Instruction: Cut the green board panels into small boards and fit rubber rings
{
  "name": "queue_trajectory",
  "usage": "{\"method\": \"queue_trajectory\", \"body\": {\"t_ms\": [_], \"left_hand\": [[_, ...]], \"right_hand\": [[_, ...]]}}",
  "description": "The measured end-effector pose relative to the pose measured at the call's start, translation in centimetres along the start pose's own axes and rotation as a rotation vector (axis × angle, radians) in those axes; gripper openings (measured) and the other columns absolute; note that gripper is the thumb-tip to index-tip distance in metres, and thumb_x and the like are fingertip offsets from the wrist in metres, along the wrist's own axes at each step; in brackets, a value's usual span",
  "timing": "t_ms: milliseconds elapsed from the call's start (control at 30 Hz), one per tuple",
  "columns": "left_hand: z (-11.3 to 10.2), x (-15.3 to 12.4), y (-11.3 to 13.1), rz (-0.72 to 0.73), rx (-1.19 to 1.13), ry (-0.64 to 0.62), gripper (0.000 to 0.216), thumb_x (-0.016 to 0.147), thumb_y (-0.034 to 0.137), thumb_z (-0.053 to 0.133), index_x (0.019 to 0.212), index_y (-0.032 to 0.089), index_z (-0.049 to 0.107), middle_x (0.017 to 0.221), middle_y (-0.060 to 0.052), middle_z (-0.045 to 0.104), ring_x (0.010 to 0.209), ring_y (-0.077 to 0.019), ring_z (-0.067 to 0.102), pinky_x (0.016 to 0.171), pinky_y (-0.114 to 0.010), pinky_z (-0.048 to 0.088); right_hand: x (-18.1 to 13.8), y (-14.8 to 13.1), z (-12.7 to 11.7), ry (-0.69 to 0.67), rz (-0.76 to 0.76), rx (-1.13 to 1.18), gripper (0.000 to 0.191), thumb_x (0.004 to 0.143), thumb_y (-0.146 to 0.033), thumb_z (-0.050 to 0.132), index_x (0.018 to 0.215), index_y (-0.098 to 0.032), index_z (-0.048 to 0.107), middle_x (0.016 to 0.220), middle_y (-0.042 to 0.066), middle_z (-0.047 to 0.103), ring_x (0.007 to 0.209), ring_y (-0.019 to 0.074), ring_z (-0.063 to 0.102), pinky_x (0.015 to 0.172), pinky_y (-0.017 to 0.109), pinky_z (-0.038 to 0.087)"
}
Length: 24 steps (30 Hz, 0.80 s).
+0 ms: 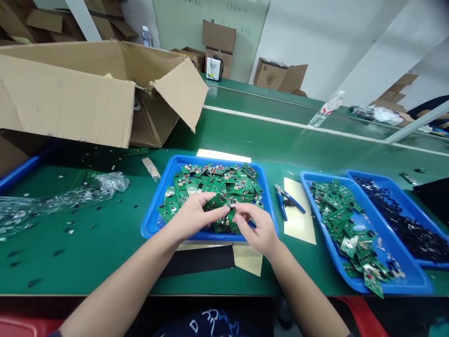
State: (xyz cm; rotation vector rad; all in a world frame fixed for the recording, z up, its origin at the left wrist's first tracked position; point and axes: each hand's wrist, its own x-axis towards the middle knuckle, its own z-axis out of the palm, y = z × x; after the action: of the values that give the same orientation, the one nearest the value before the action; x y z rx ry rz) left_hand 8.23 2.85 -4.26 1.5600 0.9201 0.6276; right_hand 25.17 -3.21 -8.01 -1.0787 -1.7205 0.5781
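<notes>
My left hand point(196, 213) is closed on a small green circuit board point(215, 201), held between thumb and fingers over a blue tray point(149, 223). Many more green circuit boards point(185, 182) lie heaped in that tray. Close by on the right, my right hand point(257, 227) has thumb and fingers pinched together near the board's edge. A small dark part point(232, 206) shows at its fingertips; I cannot tell whether it is joined to the board. Blue-handled cutters point(288, 201) lie to the right of the tray.
Another blue tray point(417, 283) holds green boards and loose parts; behind it, a tray point(442, 234) holds black pieces. A big cardboard box point(70, 105) stands at back left. Plastic wrap point(105, 185) lies at left. Yellow paper point(301, 229) sits under the cutters. A bottle point(326, 110) leans on the ledge.
</notes>
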Motion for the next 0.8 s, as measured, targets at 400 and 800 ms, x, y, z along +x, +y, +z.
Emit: {"method": "queue_trajectory", "body": {"t_ms": [400,800], "left_hand": [[0.2,0.1,-0.1,-0.061,-0.035,-0.065,0.027,0.07,0.033,0.066,0.056,0.016,0.051,0.044,0.007,0.044,0.039,-0.0063,0.04,0.038,-0.019,0.03],[1.4,0.2,-0.6,-0.125,-0.342,-0.155,0.022,0.079,0.03,0.059,0.065,0.016,0.049,0.052,0.007,0.049,0.042,-0.0044,0.043,0.042,-0.017,0.035]], "right_hand": [[0.2,0.5,-0.3,0.051,-0.036,-0.19,0.029,0.085,-0.012,0.043,0.107,-0.022,0.06,0.082,0.005,0.065,0.064,0.0148,0.058,0.056,0.03,0.05],[0.1,-0.3,0.4,0.207,0.233,0.214,0.001,0.08,-0.022,0.059,0.08,-0.021,0.058,0.075,0.001,0.06,0.06,0.0123,0.058,0.052,0.025,0.051]]}}
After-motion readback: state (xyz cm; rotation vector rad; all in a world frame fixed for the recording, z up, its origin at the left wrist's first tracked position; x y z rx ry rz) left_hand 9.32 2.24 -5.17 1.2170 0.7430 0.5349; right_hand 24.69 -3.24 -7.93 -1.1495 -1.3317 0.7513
